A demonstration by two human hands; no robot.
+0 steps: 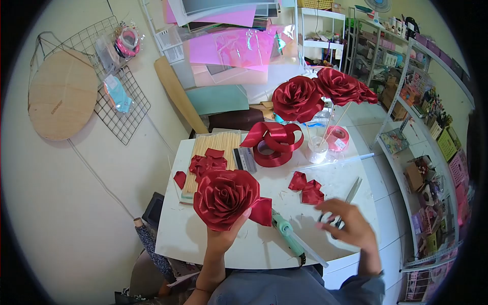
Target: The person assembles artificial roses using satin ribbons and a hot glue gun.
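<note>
My left hand [223, 238] grips a large red satin ribbon rose [226, 200] from below, thumb against its lower edge, bloom facing up. A red ribbon piece [262, 211] shows beside the thumb. Over the table's right side, my right hand [351, 223] is slightly blurred, its fingers curved apart around the dark handles of the scissors [354, 189], whose blades point away from me. Between my hands lies a mint-green glue gun [287, 234] with a clear glue stick [311, 252] out of its back. Several cut red petals [308, 189] lie just beyond.
Wooden sticks [216, 145] carry more red petals [207, 162] at the back left. Beside them are a dark red ribbon roll [274, 152] and a white cup [317, 151] holding finished roses [298, 99] on sticks. A pink tape roll [337, 138] sits alongside. Metal shelves [396, 101] line the right.
</note>
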